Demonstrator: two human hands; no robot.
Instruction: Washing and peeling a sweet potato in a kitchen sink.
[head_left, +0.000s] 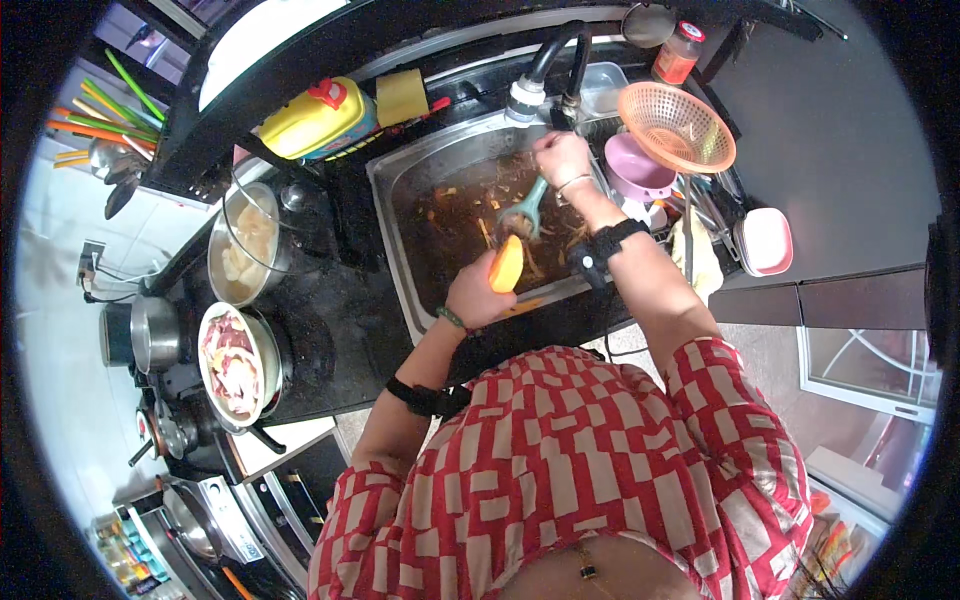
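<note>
My left hand (481, 291) grips a piece of orange-yellow produce (508, 266), its smooth end pointing up over the near part of the sink. Above the sink's right side, my right hand (564, 159) is curled into a fist just below the faucet. A teal Y-shaped peeler (533, 205) extends down and left from that fist, its handle end hidden by the fingers. The peeler's head is close to the produce, with a small gap between them. Brownish water and scattered peel strips (484, 231) lie in the steel sink (391, 247).
A black faucet (536, 67) arches over the sink. To the right are an orange colander (637, 112), a purple bowl (634, 169) and stacked dishes (766, 241). Leftward stand a bowl of raw meat (255, 367) and a metal bowl of pale pieces (251, 225) under a glass lid.
</note>
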